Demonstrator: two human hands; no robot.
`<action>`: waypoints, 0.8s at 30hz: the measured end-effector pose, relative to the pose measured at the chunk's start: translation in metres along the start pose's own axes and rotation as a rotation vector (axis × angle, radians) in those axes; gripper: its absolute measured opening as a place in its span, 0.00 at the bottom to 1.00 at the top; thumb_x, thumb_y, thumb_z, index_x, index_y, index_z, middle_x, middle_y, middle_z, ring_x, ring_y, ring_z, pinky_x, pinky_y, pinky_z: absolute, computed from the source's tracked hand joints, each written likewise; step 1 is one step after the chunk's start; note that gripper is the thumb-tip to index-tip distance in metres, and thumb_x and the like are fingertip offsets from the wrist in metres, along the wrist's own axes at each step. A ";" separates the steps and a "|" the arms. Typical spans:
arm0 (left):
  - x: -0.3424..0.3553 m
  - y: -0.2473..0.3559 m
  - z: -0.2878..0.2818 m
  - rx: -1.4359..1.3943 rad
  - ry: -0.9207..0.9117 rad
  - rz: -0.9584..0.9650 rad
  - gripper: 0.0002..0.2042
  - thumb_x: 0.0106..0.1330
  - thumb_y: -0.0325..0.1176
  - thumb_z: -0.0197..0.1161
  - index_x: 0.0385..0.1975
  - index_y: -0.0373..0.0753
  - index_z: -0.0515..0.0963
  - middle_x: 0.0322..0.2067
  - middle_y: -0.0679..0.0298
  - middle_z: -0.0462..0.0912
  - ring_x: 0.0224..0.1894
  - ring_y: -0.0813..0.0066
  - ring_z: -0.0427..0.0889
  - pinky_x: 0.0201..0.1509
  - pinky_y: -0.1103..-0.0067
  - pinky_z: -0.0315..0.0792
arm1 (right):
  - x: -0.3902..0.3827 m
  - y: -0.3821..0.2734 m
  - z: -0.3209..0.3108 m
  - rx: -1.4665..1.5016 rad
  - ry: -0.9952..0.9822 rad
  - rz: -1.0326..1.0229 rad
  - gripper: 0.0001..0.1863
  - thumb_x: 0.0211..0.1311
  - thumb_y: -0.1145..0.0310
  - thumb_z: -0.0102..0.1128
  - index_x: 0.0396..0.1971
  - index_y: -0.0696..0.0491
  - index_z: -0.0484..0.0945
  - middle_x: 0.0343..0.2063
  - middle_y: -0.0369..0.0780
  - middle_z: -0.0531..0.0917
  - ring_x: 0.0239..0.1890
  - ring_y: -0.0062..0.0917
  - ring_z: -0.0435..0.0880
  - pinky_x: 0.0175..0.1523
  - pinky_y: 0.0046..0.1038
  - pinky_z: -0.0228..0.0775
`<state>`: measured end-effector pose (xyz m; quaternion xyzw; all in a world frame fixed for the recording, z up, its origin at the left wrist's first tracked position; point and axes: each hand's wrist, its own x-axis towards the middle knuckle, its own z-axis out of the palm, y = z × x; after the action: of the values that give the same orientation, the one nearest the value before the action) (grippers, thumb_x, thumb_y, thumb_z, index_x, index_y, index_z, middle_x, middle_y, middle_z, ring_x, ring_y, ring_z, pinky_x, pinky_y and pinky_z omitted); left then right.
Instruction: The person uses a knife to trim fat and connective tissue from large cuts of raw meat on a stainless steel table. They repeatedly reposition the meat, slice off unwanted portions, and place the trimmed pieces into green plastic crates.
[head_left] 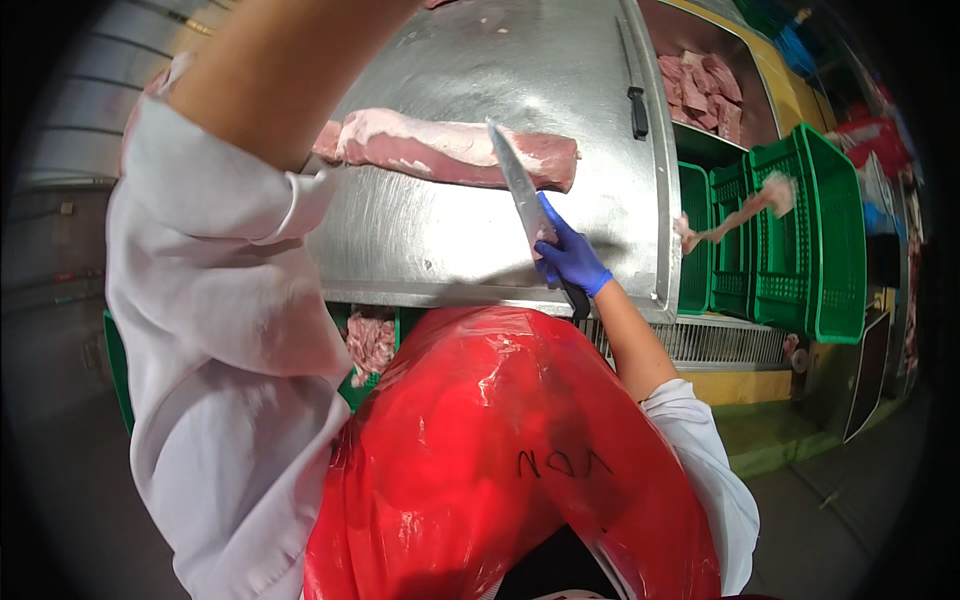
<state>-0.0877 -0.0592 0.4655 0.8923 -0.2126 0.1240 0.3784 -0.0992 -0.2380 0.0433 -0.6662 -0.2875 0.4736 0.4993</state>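
My right hand [575, 258], in a blue glove, grips a knife [514, 172] by its dark handle. The blade points up and away, its tip over a long pale-pink piece of meat, like a loin [430, 148], lying crosswise on the metal work table [400, 235]. Whether the blade touches the meat, I cannot tell. My left arm [270, 75] stretches up past the top edge, so its hand is out of sight. A thin strip of meat or fat [745, 212] shows over the green crates at the right, apparently in the air.
Green crates [835, 240] stand right of the table. Beyond its right edge, a metal bin [762, 90] contains cut meat pieces [705, 92]. A second knife [638, 112] lies near that edge. Meat scraps [370, 343] sit in a green container below the table's front edge.
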 end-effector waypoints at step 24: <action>-0.532 -0.224 0.155 -0.649 1.130 -1.213 0.08 0.71 0.32 0.61 0.44 0.35 0.79 0.36 0.63 0.85 0.36 0.78 0.83 0.40 0.81 0.74 | 0.192 -0.124 0.045 -1.230 -0.340 -0.015 0.37 0.70 0.73 0.45 0.72 0.19 0.56 0.46 0.47 0.84 0.37 0.36 0.87 0.45 0.37 0.81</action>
<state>-0.4400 0.1197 0.0165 0.5058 0.4901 0.2576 0.6616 -0.0559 -0.0146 0.0911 -0.7446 -0.5865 0.3177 -0.0237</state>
